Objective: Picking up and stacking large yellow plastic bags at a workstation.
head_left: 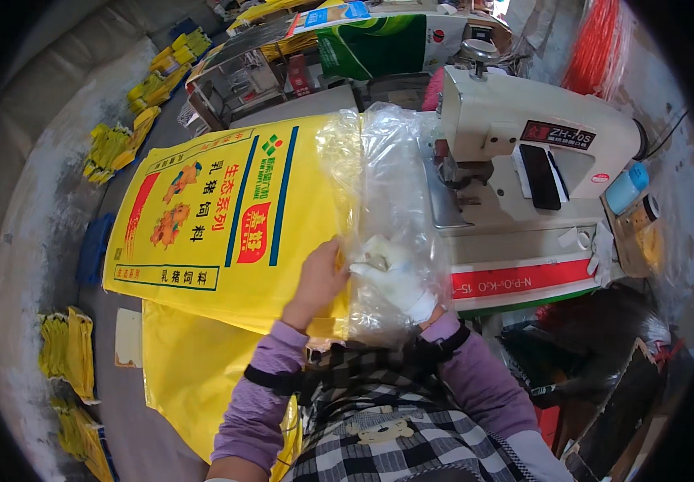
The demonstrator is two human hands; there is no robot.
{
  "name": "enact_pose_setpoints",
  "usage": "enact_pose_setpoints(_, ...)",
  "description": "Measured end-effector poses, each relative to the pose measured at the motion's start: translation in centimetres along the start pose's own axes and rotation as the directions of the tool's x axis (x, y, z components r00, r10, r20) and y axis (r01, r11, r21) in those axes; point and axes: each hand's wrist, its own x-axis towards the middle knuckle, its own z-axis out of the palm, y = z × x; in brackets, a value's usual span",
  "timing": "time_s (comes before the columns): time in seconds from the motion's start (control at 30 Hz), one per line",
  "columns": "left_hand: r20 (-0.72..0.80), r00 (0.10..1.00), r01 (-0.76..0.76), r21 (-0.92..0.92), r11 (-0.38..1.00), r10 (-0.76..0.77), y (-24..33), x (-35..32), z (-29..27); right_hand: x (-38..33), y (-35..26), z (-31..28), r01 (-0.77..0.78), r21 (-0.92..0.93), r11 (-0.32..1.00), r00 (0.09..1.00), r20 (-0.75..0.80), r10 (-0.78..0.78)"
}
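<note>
Beside the sewing machine, the yellow printed sack is laid out flat, and the clear plastic liner is seen sticking out past its right edge, close to the machine's near parts. More yellow sacking is seen below it. The bare left hand is placed near the sack's lower right corner. Its fingers are bent, with only a small gap shown, and whether the edge is pinched cannot be told. The gloved right hand is placed at the liner. Its fingers are curled loosely, but shine and folds get in the way, so it cannot be told how tightly the plastic is held, or whether the hand is over or under it.

It seems that the liner is being set straight at the sack's edge. For this to be done well, the sack should be held down gently by the left hand while the crinkles are eased out by the right. The thin plastic should not be tugged hard, as it could be torn or pulled crooked. Loose folds should be kept away from the machine.
</note>
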Motion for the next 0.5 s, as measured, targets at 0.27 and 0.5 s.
enact_pose_setpoints(0.27, -0.112, 0.968, 0.180, -0.305, 0.935, -0.223, -2.6, -1.6, -4.4, 0.5, 1.7, 3.8, 0.140, -0.038, 0.989, 0.950, 0.288, -0.124)
enact_pose_setpoints(0.5, 0.080, 0.989, 0.139, -0.172, 0.975, -0.127, 1.7, -7.0, -8.3, -3.5, -0.5, 5.5, 0.294, 0.093, 0.951, 0.832, 0.464, -0.303)
